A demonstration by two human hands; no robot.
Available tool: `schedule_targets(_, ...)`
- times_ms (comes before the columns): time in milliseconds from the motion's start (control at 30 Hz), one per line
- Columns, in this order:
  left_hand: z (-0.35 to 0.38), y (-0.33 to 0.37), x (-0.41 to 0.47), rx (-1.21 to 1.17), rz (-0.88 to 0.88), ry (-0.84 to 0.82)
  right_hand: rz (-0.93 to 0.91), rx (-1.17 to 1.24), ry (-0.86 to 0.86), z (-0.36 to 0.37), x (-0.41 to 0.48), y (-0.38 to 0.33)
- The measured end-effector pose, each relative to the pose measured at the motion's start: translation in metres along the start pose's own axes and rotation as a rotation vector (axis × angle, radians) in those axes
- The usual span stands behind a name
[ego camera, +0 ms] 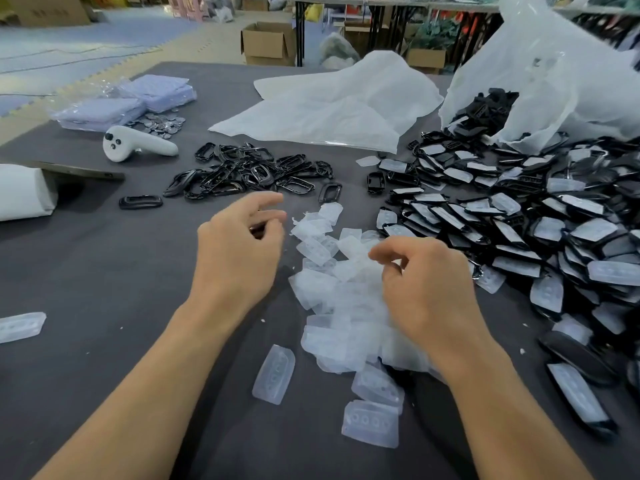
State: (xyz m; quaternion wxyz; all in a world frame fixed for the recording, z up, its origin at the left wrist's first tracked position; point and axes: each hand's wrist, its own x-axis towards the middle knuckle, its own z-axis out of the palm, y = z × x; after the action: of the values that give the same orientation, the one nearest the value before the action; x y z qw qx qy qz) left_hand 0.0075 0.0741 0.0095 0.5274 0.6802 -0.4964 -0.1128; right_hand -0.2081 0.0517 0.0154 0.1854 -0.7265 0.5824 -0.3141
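Note:
My left hand (239, 247) hovers over the grey table (104, 271), fingers loosely curled and blurred. A dark patch shows under them; I cannot tell whether it is a held part or shadow. My right hand (429, 285) hangs over a pile of translucent silicone pads (332, 271) with its fingers curled and nothing visible between them. Beyond the left hand lies a heap of empty black frames (242, 171). To the right spreads a large heap of black frames with pads still fitted (540, 230).
A torn white plastic bag (540, 74) spills black parts at the back right. White sheeting (332, 102) lies at the back centre. A white controller (135, 145), small metal discs (162, 124) and bagged packs (138, 98) sit at the back left. Loose pads (275, 374) lie near the front.

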Motion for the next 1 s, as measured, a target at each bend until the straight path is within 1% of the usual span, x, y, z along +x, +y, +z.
schedule_targets(67, 0.011, 0.011, -0.015, -0.031, 0.054, -0.034, 0.053, -0.003, 0.05, -0.009, 0.002, 0.007)
schedule_targets(167, 0.023, 0.018, -0.031, -0.047, 0.034, -0.145, 0.103, -0.025, 0.12, -0.028, 0.007, 0.021)
schedule_targets(233, 0.025, 0.014, -0.035, -0.003, 0.027, -0.164, 0.124, -0.015, 0.108, -0.039, 0.009, 0.031)
schedule_targets(333, 0.021, 0.006, -0.033, 0.027, 0.022, -0.107, 0.159, -0.024, -0.025, -0.045, 0.009, 0.037)
schedule_targets(433, 0.016, 0.005, -0.03, 0.019, -0.031, -0.079, 0.213, -0.056, -0.172, -0.042, 0.007, 0.033)
schedule_targets(500, 0.015, 0.006, -0.028, 0.052, -0.051, -0.067, 0.24, -0.066, -0.224, -0.039, 0.005, 0.029)
schedule_targets(567, 0.017, 0.008, -0.028, 0.078, -0.07, -0.073, 0.226, -0.111, -0.235, -0.039, 0.005, 0.025)
schedule_targets(667, 0.019, 0.009, -0.031, 0.062, -0.069, -0.115, 0.194, -0.179, -0.21, -0.038, 0.003, 0.021)
schedule_targets(800, 0.02, 0.01, -0.033, 0.021, -0.021, -0.181, 0.153, -0.175, -0.118, -0.041, -0.001, 0.015)
schedule_targets(900, 0.022, 0.009, -0.032, 0.038, 0.005, -0.224, 0.126, -0.126, -0.065, -0.046, -0.002, 0.014)
schedule_targets(1000, 0.024, 0.008, -0.031, 0.038, -0.009, -0.238, 0.107, -0.016, -0.041, -0.045, -0.002, 0.012)
